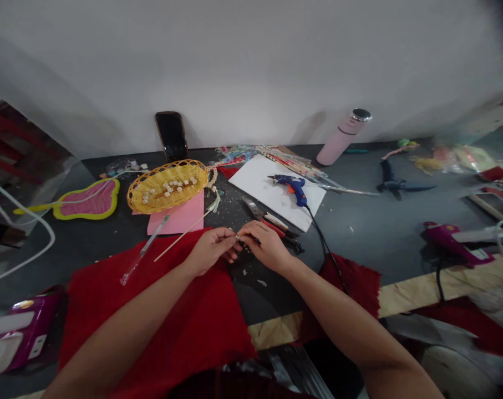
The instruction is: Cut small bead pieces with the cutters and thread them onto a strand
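My left hand (213, 250) and my right hand (264, 244) meet above the front middle of the table. Between their fingertips they pinch a small pale piece (237, 238), too small to make out fully. Some dark and pale bits show just under the fingers. Behind my right hand lie pliers (254, 209) with red handles. A thin pale stick (180, 238) with a tassel at its far end lies left of my left hand. The yellow woven basket (151, 180) beyond it holds several small pale cubes.
A blue glue gun (290, 185) rests on a white board (251, 172), its cord running toward me. Behind are patterned sticks (284, 160) and a pink bottle (338, 141). A phone (171, 136) leans on the wall. Red cloth (184, 321) covers the front left; a purple power strip (463, 244) stands right.
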A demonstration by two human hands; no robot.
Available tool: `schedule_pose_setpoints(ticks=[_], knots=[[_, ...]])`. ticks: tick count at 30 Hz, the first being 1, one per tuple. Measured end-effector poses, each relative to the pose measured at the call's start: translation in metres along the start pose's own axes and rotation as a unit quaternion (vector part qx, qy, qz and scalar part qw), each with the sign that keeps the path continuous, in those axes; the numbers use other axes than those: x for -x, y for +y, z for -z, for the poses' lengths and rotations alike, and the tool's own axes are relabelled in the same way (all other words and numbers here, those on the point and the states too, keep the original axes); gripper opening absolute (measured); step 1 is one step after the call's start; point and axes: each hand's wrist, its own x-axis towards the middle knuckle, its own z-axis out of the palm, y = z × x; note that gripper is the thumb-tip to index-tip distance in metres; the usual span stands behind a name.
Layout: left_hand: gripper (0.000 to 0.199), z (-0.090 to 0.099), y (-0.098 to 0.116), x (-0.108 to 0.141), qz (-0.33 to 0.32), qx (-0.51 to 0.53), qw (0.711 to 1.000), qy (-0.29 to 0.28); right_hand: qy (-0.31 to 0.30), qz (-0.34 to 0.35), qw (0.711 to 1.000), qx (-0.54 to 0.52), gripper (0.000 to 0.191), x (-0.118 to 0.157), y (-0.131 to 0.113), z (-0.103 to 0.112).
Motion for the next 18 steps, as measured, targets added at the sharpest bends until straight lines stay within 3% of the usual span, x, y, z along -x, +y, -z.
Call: schedule_pose_setpoints(ticks=[12, 18], knots=[[0.027, -0.0008, 0.0015, 0.0008, -0.016, -0.02, 1.0, -0.012, -0.008, 0.017, 0.998, 0.064, 0.013, 0.003, 0.0043, -0.0007], [0.027, -0.0008, -0.0025, 0.0003, -0.031, -0.031, 0.999, 0.003, -0.006, 0.003, 1.0, 0.027, 0.016, 0.0032, 0.0045, 0.0014]])
